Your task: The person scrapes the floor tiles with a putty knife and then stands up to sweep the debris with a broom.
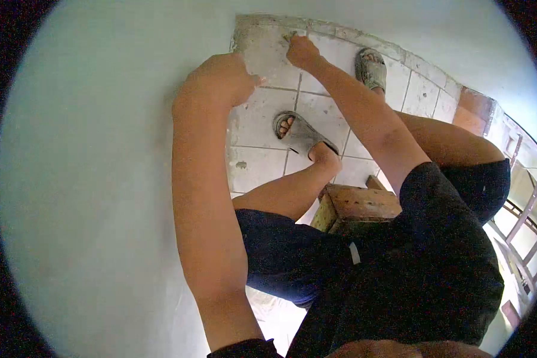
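Observation:
My left hand (216,80) is at the pale wall (95,179), just over the edge of the tiled floor. Its fingers are curled, and the back of the hand hides whatever is in them. Farther to the right, my right hand (304,53) is closed low over the corner floor tile (268,51). A small, dark, uneven bit shows at its fingertips, too small to name. The tile under the hands looks dusty and smeared, with a rough grey strip (334,31) along the base of the far wall.
My sandalled feet rest on the tiles, one grey sandal (304,134) between my arms and the other sandal (372,70) by the far wall. A wooden block (364,203) is beneath me. Metal bars like a ladder or frame (525,221) lean at the right.

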Demonstrator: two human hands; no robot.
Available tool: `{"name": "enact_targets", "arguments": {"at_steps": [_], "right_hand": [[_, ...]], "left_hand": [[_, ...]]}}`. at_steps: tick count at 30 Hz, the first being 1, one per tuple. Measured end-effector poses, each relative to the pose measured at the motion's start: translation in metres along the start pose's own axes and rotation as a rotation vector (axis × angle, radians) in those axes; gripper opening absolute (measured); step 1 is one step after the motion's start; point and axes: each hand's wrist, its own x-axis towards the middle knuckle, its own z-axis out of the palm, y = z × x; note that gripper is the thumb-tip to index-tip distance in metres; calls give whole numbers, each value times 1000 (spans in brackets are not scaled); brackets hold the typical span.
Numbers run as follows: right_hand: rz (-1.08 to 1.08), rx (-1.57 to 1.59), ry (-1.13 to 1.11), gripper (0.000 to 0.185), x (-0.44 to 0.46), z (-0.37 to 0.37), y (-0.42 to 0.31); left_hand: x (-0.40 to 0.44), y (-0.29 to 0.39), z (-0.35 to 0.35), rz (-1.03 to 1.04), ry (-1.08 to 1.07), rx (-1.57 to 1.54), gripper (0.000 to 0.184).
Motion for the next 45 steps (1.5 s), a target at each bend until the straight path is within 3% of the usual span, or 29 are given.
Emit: {"name": "enact_targets", "arguments": {"at_steps": [2,5,7,9,10,11,12,14,16,18,19,21,22,24,25,26,28,30,33,35,36,38,39,41,44,45], "right_hand": [[-117,-161,-141,36,-17,23,12],[-94,-109,-82,37,-96,28,-7],[20,37,-356,36,-104,31,-12],[-176,-30,-24,34,-62,42,-1],[-213,-178,-150,27,-30,36,2],[-37,-11,-99,22,-13,-13,-24],[-44,34,32,23,2,-26,-31],[-23,25,-144,26,10,-48,-38],[-100,43,-89,28,-15,2,-13],[-158,-73,171,31,-72,57,2],[-161,-79,173,31,-84,43,-1],[-9,-9,-303,38,-96,8,-16],[-68,10,-219,32,-81,6,-17],[-187,54,35,31,-34,8,-13],[-34,-9,-156,31,-1,-19,-27],[-504,-391,-165,30,36,-14,-15],[-389,-425,-287,35,52,-16,-12],[-220,-101,-261,38,20,-47,0],[-363,-360,-143,43,-20,-18,56],[-98,-159,-393,46,-36,-36,56],[-90,-153,-399,46,-25,-26,59],[-402,-391,-366,28,13,-1,52],[-402,-384,-370,28,22,2,35],[-250,-67,-150,27,46,-16,2],[-323,-243,-329,27,23,-63,39],[-415,-179,-26,26,8,-61,58]], "left_hand": [[-4,-1,-14,14,50,-14,60],[2,-2,-12,3,90,-68,52],[6,-1,-7,-12,70,-83,52],[0,2,4,5,108,-129,52],[-1,2,8,2,90,-126,52],[-3,2,7,-6,39,-130,51],[-5,1,7,-13,-14,-133,51],[0,-5,8,27,48,-133,50],[-1,-4,0,71,113,-130,49],[-4,6,-11,-70,3,-249,49],[-1,6,-8,-67,7,-254,49],[6,4,2,33,78,-182,48],[8,3,3,28,70,-176,48],[7,0,7,80,-38,-141,66],[3,0,4,45,-74,-113,66],[-1,2,1,39,-82,-111,66],[-6,3,-7,-5,-113,-137,65],[-2,3,-6,13,-65,-171,65],[12,-3,-3,54,-7,-172,65],[16,-3,-5,85,-2,-137,65],[11,3,-10,70,-4,-112,65],[7,14,-13,60,-16,-83,65],[6,16,-14,75,-17,-110,65],[2,18,-16,86,-9,-135,65],[-6,18,-19,91,2,-180,64],[-4,15,-15,87,10,-172,63]]}}
